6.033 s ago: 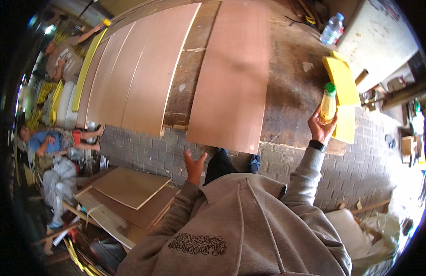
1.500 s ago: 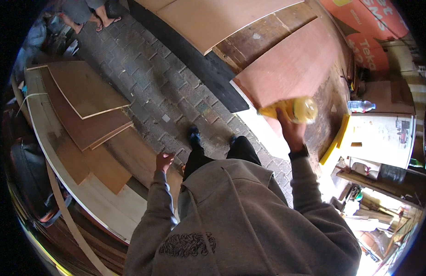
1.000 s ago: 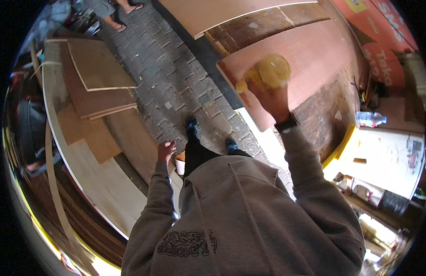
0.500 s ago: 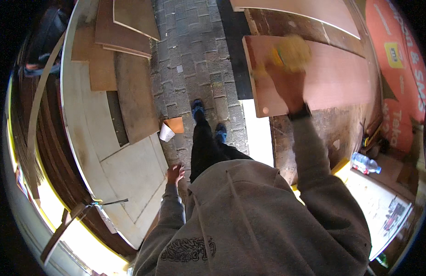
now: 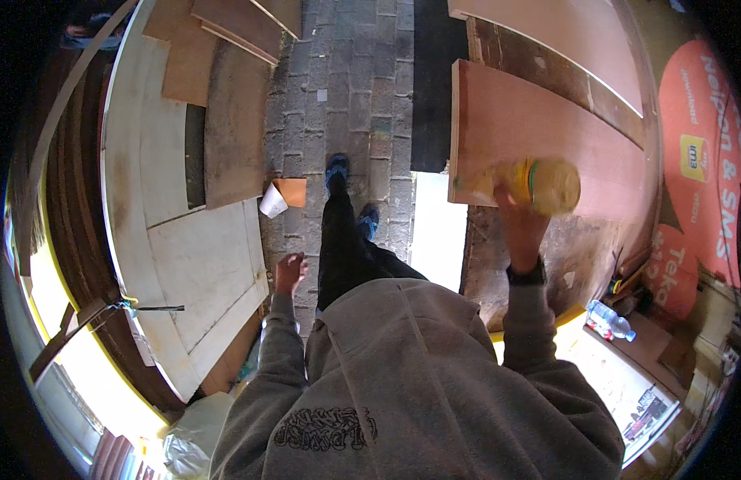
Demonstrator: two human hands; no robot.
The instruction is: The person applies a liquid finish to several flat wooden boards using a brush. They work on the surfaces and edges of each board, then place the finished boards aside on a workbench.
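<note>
My right hand (image 5: 521, 222) is closed around a yellowish bottle-shaped thing (image 5: 556, 188) with a green band, smeared by motion. It is held sideways over the near part of a pinkish wooden panel (image 5: 546, 120) on the right. Whether it touches the panel I cannot tell. Down at my left side hangs my left hand (image 5: 290, 274), empty, its fingers loosely curled and a little apart. Nearest to that hand is the edge of a stack of pale boards (image 5: 214, 276).
Brick paving (image 5: 350, 104) runs between the boards on both sides. A folded orange and white piece (image 5: 284, 194) lies on it near my feet. Brown boards (image 5: 234, 128) lie on the left stack. At the right, a clear plastic bottle (image 5: 609, 320) lies beside a red banner (image 5: 694, 184).
My right hand has drawn back toward me across the pinkish panel with the bottle-shaped thing, which now lies more sideways. My left hand has moved slightly nearer my body, and the view has shifted.
</note>
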